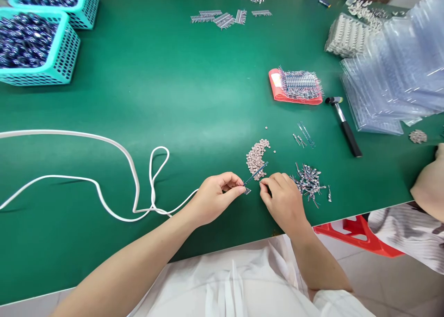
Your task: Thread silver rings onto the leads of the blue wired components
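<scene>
Two hands are at work over the green counter (138, 102), set a little apart, with one thin blue strip (256, 173) between them, in front of the person's chest. I count one heap of small round pieces (255, 156), too many to number, lying just beyond the strip, and one heap of leaded parts (308, 180) to the right, a single part beside it. Past those lie one hammer (348, 131), one pink band (277, 94) with a bristling bundle on it, and one stack of clear trays (388, 81). Two turquoise baskets (67, 53) of dark glossy beads stand at far left; white cord (128, 155) loops nearer.

The left hand (222, 194) comes in from the lower left, forearm slanting, thumb and fingers pinched on the strip's near end; its free end slants up and rightward over the round pieces. The right hand (282, 199) curls with its back up, thumb and forefinger close together, just beside the strip; whether anything sits between those fingertips I can't tell.
</scene>
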A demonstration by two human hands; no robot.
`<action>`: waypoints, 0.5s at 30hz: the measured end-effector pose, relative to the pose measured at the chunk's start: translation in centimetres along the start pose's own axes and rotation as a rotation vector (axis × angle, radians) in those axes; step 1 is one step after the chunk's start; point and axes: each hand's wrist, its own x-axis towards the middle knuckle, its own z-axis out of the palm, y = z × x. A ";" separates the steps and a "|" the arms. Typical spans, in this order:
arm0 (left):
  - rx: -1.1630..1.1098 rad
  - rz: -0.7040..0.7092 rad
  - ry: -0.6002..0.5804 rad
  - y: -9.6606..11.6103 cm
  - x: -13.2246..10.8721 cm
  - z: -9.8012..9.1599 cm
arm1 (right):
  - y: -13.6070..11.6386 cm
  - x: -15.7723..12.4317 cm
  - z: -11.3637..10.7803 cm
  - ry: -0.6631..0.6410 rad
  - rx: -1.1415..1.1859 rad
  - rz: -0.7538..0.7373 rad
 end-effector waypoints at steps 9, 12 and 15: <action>-0.015 0.005 0.001 0.0 0.0 -0.1 | 0.8 -0.1 -0.7 0.028 0.035 -0.106; -0.018 0.008 0.004 0.0 0.0 0.0 | 1.0 0.1 -0.8 0.014 0.042 -0.166; -0.027 0.012 0.004 0.0 0.0 -0.1 | 1.1 0.3 -0.6 0.001 0.034 -0.190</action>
